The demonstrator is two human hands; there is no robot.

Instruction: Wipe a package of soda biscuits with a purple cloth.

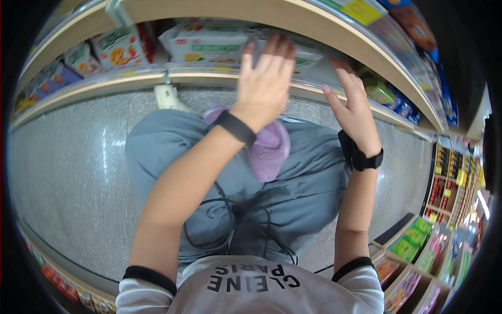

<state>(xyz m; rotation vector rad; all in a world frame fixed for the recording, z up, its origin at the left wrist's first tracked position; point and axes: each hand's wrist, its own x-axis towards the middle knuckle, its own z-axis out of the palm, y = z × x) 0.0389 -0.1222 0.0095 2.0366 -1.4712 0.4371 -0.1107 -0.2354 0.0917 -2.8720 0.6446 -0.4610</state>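
Note:
My left hand reaches to the lower shelf, fingers stretched out, at the front of the white packages. Its fingertips overlap a whitish package; whether they touch it I cannot tell. To the right, my right hand is raised at the same shelf's edge, thumb and fingers apart, holding nothing. Beside its fingertips lie green and blue packs. Below my left wrist, between my bent legs, shows a purple, soft-looking thing, partly hidden by the wrist.
A wooden shelf board arches above both hands. White pouches with orange pictures and purple packs stand at the left. Near my left knee, a pale object sits under the shelf edge. More stocked shelves line the right.

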